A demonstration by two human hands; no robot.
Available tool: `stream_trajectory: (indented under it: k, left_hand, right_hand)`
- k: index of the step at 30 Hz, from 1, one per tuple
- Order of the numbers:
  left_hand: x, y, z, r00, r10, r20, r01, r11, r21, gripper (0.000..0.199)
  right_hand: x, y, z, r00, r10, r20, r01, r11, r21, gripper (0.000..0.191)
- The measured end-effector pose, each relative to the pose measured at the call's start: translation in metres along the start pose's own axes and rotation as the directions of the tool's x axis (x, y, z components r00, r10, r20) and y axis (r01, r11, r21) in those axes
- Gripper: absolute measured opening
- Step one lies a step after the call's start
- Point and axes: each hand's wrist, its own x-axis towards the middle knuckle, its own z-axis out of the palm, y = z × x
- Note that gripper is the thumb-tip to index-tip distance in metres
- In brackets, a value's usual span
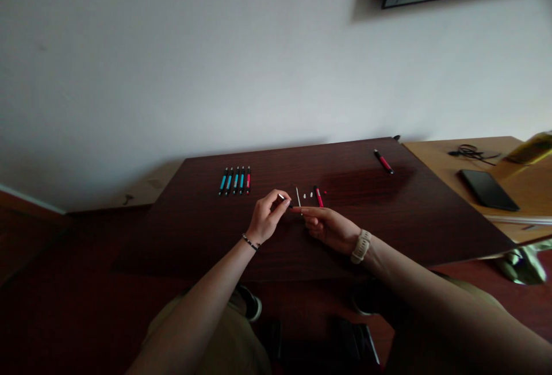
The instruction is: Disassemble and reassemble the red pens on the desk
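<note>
Above the dark table, my left hand [266,214] pinches a small black pen part [282,198] with a silvery end. My right hand [330,226] meets it from the right, index finger stretched toward the part and the other fingers curled; whatever it may hold is too small to make out. Just behind the hands lie a thin white refill [298,195], two small white pieces [307,195], a red pen barrel [318,196] with a black end and a tiny red piece [325,192].
Several blue pens [229,181] and a red pen [248,180] stand in a row at the left. Another red pen [383,161] lies at the back right. A phone [488,189], a black cable [472,153] and a yellow bottle [531,148] are on the wooden desk [435,162].
</note>
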Motion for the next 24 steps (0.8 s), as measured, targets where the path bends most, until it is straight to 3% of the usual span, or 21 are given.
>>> stream_trajectory:
  k: [17,24]
  left_hand:
    - [-0.0039,0.0004,0.001,0.992,-0.022,0.125,0.039,0.99,-0.136,0.023]
    - [-0.0028,0.0002,-0.002,0.997,-0.03,0.073,0.041,0.987,-0.152,0.024]
  right_hand:
    - [0.0054,0.0065,0.0015,0.994,-0.04,-0.097,0.029,0.992,-0.119,0.018]
    - [0.0039,0.0049,0.0008,0.983,-0.068,-0.171,0.035,0.981,-0.188,0.018]
